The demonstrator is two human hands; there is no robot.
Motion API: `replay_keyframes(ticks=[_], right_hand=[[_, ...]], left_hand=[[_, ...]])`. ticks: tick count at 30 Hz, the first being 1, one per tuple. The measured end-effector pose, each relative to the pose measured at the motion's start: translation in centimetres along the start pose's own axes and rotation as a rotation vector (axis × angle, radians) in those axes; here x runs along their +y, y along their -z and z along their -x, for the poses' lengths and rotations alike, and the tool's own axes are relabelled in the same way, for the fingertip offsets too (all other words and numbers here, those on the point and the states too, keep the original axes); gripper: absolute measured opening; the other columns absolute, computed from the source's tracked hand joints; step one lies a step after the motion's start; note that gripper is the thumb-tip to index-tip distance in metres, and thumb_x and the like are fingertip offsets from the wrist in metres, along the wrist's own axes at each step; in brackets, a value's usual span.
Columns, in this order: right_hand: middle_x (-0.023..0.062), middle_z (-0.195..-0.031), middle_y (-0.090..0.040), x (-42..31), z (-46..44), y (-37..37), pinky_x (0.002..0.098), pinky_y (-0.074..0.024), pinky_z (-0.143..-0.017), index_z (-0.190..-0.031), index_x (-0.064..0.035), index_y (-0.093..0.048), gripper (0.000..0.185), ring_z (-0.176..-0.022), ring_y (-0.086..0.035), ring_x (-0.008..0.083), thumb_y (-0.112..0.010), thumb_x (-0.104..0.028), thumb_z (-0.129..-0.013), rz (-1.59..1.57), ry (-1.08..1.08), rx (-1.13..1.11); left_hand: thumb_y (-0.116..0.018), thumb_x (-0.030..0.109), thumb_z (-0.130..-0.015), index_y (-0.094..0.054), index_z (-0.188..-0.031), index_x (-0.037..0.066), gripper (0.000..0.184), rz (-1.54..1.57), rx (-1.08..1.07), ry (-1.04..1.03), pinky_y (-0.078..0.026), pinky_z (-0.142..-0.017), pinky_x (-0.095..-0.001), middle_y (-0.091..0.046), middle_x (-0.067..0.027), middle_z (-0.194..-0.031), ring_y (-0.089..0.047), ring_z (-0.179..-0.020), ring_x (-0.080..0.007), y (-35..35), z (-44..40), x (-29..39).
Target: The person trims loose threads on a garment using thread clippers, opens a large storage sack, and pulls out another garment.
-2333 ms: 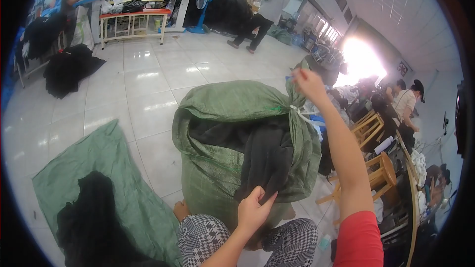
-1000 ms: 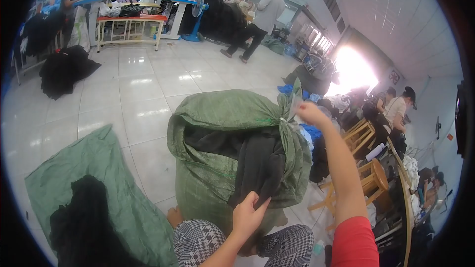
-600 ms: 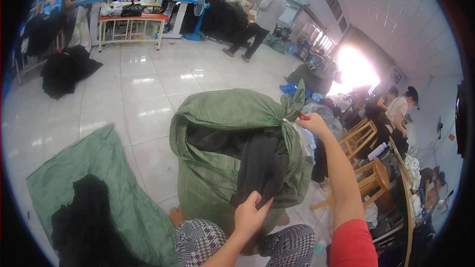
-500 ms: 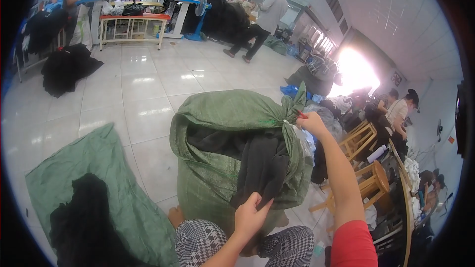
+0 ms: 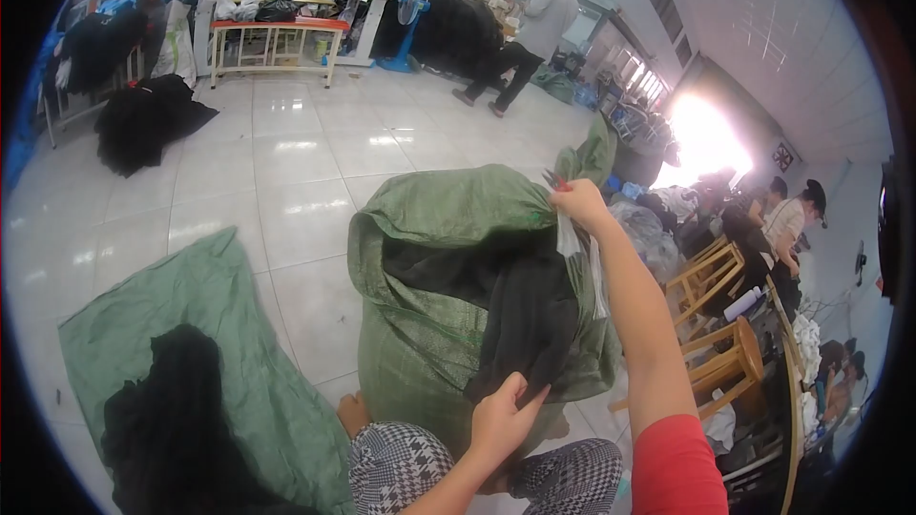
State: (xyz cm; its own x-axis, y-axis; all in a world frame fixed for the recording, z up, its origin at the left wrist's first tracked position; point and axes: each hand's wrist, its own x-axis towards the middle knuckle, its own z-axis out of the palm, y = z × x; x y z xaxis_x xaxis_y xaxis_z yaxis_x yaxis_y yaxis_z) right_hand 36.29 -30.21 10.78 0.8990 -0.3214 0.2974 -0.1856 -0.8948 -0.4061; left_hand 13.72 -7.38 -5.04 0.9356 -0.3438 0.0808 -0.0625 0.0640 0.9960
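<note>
My left hand (image 5: pixel 504 420) pinches black cloth (image 5: pixel 525 324), apparently steadying it, with the green sack (image 5: pixel 412 362) just beyond; my right hand (image 5: pixel 582 208) closes around red-handled snips (image 5: pixel 559 185), beside the sack's gathered corner (image 5: pixel 595 153), seemingly for blade access.

Green woven sack (image 5: pixel 420 353), bulging, upright on tiled floor, mouth open. Black cloth (image 5: pixel 525 315) bunched inside, one part draped over near rim. Small red-handled snips (image 5: pixel 558 183) at the sack's upper right edge, blades pointing up-left. White strip (image 5: pixel 571 240) hanging just below them.
</note>
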Motion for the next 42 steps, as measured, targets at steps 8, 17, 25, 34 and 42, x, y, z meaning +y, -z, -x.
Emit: replay_keyframes(ticks=[8,17,25,34,42], right_hand=[[0.0034,-0.059,-0.057,1.0,-4.1,-0.3,0.0314,-0.0397,-0.051,-0.066,0.0002,-0.063,0.022,-0.051,-0.052,0.0145,-0.07,-0.02,-0.072,-0.55,-0.212,0.029],[0.0018,-0.055,-0.054,1.8,-1.7,0.9,0.0269,-0.0411,-0.048,-0.074,-0.0052,-0.065,0.036,-0.049,-0.053,0.0121,-0.062,-0.04,-0.084,-0.111,-0.091,-0.263],[0.0134,-0.095,-0.064,8.7,1.7,2.2,0.0342,-0.0483,-0.076,-0.123,-0.0071,-0.052,0.055,-0.089,-0.062,0.0207,-0.047,-0.053,-0.093,-0.117,-0.436,-0.224],[0.0222,-0.102,-0.066,5.3,-1.2,-2.8,0.0449,-0.0465,-0.088,-0.107,0.0017,-0.063,0.082,-0.099,-0.063,0.0371,-0.057,-0.073,-0.073,0.371,-0.245,0.162],[0.0179,-0.102,-0.067,2.5,-0.8,-5.9,0.0407,-0.0477,-0.086,-0.103,-0.0027,-0.065,0.05,-0.098,-0.063,0.0362,-0.071,-0.032,-0.062,0.321,-0.186,0.085]], left_hand=[[-0.065,0.039,-0.085,-0.046,-0.077,0.004,0.041,0.023,0.05,-0.025,-0.04,-0.051,-0.0403,-0.052,-0.0139,-0.06,-0.052,-0.053,-0.0344,-0.3,-0.3,-0.5],[-0.065,0.039,-0.086,-0.048,-0.078,0.005,0.039,0.017,0.004,0.003,-0.04,-0.052,-0.0394,-0.054,-0.0127,-0.061,-0.054,-0.054,-0.0327,0.5,-0.1,0.4],[-0.063,0.039,-0.086,-0.049,-0.08,0.006,0.036,-0.015,-0.026,0.005,-0.04,-0.052,-0.0405,-0.057,-0.0126,-0.062,-0.058,-0.057,-0.0332,0.9,-0.1,0.6],[-0.064,0.04,-0.086,-0.046,-0.077,0.006,0.039,0.008,-0.019,0.014,-0.039,-0.049,-0.0402,-0.053,-0.0123,-0.057,-0.055,-0.052,-0.0326,0.6,-0.1,0.1],[-0.064,0.04,-0.086,-0.046,-0.077,0.006,0.039,0.009,-0.039,0.022,-0.038,-0.048,-0.0396,-0.052,-0.0123,-0.057,-0.055,-0.051,-0.0315,0.7,-0.1,0.2]])
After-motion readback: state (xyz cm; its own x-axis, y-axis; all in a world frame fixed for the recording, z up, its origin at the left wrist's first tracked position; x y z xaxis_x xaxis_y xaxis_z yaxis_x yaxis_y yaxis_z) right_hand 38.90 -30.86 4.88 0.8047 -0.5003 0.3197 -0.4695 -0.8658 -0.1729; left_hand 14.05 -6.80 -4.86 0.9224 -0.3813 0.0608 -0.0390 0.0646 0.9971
